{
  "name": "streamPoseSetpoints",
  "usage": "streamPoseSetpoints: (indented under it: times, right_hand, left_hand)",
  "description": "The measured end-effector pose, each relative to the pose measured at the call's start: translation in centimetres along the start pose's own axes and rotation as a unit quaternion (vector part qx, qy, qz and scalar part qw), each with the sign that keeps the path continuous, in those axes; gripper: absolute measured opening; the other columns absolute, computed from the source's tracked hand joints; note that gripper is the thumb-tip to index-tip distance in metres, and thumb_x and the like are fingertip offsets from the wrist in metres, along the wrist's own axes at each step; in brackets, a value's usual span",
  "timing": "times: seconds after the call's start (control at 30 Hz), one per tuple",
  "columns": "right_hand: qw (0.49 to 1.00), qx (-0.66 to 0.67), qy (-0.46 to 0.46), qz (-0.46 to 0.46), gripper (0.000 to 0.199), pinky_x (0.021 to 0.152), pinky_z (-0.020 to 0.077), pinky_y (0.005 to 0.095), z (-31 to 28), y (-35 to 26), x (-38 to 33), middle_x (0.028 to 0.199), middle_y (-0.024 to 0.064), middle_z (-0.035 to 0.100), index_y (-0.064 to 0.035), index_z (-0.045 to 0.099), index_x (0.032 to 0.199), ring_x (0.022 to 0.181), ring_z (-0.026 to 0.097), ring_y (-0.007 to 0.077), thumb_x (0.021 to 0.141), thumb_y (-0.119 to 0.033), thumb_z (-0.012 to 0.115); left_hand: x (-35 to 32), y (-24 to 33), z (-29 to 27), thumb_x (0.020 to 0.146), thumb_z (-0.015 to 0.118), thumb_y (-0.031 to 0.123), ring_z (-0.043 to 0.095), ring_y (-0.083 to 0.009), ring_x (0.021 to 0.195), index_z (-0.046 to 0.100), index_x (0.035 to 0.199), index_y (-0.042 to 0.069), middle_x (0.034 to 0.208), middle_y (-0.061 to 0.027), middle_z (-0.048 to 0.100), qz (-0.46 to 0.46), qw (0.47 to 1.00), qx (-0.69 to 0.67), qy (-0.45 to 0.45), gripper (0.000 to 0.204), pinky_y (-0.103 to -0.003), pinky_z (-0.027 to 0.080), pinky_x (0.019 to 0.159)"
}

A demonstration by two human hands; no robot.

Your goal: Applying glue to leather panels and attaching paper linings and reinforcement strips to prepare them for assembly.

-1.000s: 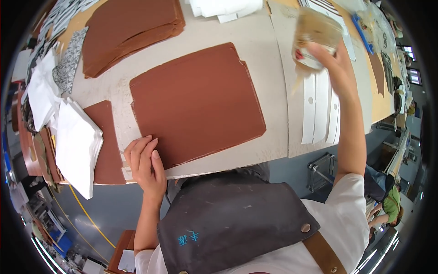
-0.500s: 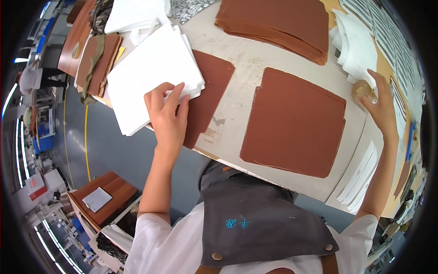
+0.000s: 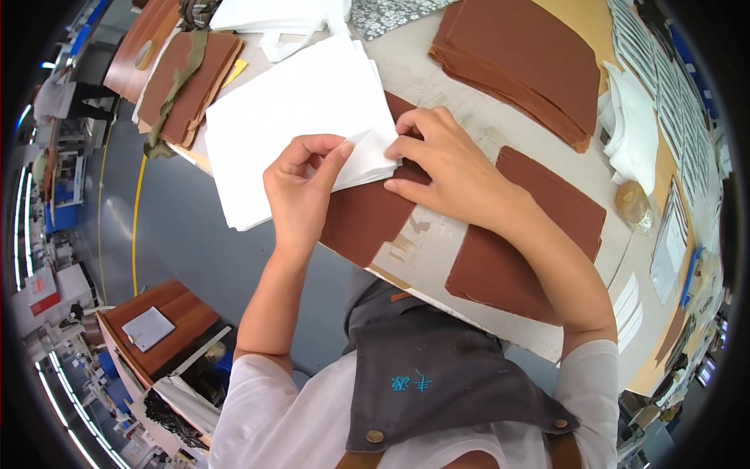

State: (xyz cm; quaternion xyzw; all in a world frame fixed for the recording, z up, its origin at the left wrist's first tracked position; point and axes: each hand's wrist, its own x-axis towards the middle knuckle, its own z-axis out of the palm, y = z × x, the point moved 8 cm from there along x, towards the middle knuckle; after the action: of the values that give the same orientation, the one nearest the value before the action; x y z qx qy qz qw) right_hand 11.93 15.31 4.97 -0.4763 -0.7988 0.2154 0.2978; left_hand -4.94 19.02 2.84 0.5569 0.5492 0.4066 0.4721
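We see both hands at the near-left edge of the pale grey worktop [image 3: 437, 82]. Our left hand [image 3: 301, 184] pinches the lifted corner of the top white sheet, thumb and fingers together on it, likely to peel one sheet off the stack of white rectangular paper-like sheets [image 3: 293, 129]. That stack overhangs the worktop's near-left edge, so the corner is easy to get at. Our right hand [image 3: 449, 172] lies flat, fingers spread, fingertips touching the same corner and palm over a reddish-brown leather-like cut panel [image 3: 367, 219]; the right grip is apart, clamped on nothing, seemingly steadying the stack. A second, larger reddish-brown panel [image 3: 531, 234] lies just right of it along the near edge. A thick pile of matching brown panels [image 3: 523, 66] sits toward the far edge, well apart. More brown pieces with an olive strap [image 3: 183, 78] rest at the far-left corner. A small round amber object [image 3: 631, 202] sits near the right edge. Dark grey apron [image 3: 437, 383] shows below.
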Motion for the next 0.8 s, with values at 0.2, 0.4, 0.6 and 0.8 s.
streamPoseSetpoints:
  times: [0.2,0.4,0.6,0.8]
  right_hand:
    - [0.984,0.058,0.166,0.005,0.016,0.086,0.0422,0.0364,-1.8,-0.4,3.3,0.104,0.0102,0.056,-0.0037,0.067,0.085,0.098,0.047,0.0293,0.073,-0.013,0.073]
    - [0.988,0.121,0.085,0.047,0.011,0.074,0.0419,0.0287,0.6,1.8,5.6,0.087,0.0022,0.062,-0.0011,0.067,0.085,0.086,0.050,0.0190,0.079,-0.010,0.071]
    - [0.977,0.083,0.119,0.157,0.020,0.066,0.0433,0.0325,0.3,4.9,7.1,0.077,0.0080,0.063,-0.0010,0.069,0.085,0.077,0.052,0.0219,0.080,-0.020,0.071]
    - [0.981,0.002,0.137,0.136,0.018,0.072,0.0438,0.0350,0.9,5.2,8.2,0.079,0.0079,0.060,-0.0029,0.068,0.089,0.080,0.051,0.0235,0.077,-0.016,0.071]
  left_hand:
    - [-0.4,2.5,-0.2,0.078,0.073,0.002,0.057,-0.0154,0.076,0.068,0.096,0.002,0.087,-0.0037,0.066,0.178,0.978,0.105,0.017,0.019,-0.027,0.044,0.068]
    - [-2.2,3.5,-2.4,0.071,0.075,0.002,0.058,-0.0217,0.091,0.067,0.105,0.006,0.093,-0.0048,0.066,0.297,0.874,0.383,0.036,0.035,-0.033,0.043,0.083]
    - [0.1,0.8,-12.2,0.077,0.072,0.004,0.061,-0.0182,0.085,0.070,0.093,0.004,0.087,-0.0054,0.068,0.156,0.923,0.336,0.107,0.016,-0.030,0.044,0.082]
    - [4.0,-1.2,-15.5,0.082,0.070,0.008,0.059,-0.0144,0.082,0.070,0.095,0.002,0.090,-0.0065,0.066,0.119,0.948,0.247,0.162,0.015,-0.027,0.045,0.079]
